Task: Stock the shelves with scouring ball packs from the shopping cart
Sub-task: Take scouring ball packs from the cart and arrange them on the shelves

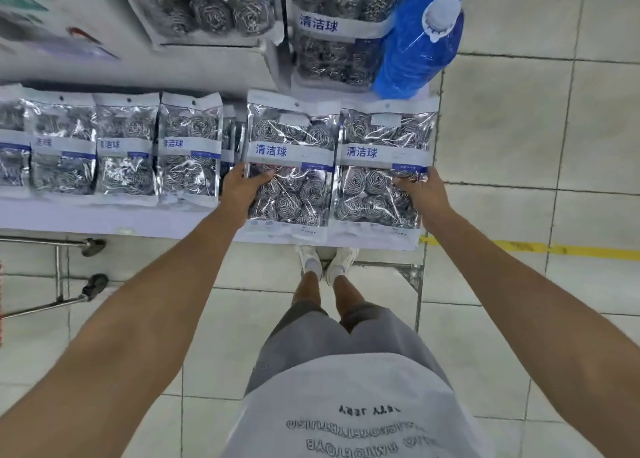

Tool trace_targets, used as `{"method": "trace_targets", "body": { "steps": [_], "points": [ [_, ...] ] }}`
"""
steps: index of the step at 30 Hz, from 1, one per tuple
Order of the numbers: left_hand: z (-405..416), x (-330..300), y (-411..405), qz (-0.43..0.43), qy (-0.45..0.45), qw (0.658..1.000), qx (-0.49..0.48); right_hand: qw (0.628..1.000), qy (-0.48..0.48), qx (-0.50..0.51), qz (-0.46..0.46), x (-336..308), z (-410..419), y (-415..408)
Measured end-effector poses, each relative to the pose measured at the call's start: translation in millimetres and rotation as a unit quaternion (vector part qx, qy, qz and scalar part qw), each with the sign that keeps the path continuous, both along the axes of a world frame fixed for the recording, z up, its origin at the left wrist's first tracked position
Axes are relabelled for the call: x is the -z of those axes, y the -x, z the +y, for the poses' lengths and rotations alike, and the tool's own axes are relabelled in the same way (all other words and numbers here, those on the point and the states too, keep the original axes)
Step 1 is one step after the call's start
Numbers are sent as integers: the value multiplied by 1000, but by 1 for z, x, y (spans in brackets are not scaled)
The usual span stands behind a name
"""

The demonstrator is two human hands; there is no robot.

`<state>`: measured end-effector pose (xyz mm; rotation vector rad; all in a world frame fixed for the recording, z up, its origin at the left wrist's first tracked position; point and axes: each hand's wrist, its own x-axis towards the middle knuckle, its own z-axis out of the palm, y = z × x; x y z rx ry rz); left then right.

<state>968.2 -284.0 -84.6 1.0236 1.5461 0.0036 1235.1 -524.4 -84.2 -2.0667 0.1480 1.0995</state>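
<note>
A pale tiled floor (519, 128) fills the right and lower parts of the frame, crossed at mid right by a yellow line (540, 248). A white shelf (114, 217) runs in from the left edge to the centre, with a second shelf level (207, 62) above it in the upper part of the frame. At the bottom centre are the person's white T-shirt, grey shorts and white shoes. A metal cart frame (59, 270) with dark wheels shows at the left edge, below the shelf.

A row of scouring ball packs (124, 146) lies side by side along the left half of the shelf. More packs (214, 4) sit on the upper level at top centre, beside a blue bottle (419, 49) at upper right.

At the centre, two packs lie touching edge to edge at the shelf's right end. The left hand (242, 187) grips the left pack (291, 159) at its left edge, thumb curled over the front. The right hand (420, 191) grips the right pack (384, 166) at its right edge, fingers wrapped round it.
</note>
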Motion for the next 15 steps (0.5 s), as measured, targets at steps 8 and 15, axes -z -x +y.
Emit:
{"method": "trace_targets", "body": {
  "steps": [8, 15],
  "points": [
    [2, 17, 0, -31, -20, 999, -20, 999, 11, -47, -8, 4, 24, -6],
    [-1, 2, 3, 17, -62, 997, 40, 994, 54, -82, -49, -13, 19, -3]
  ]
}}
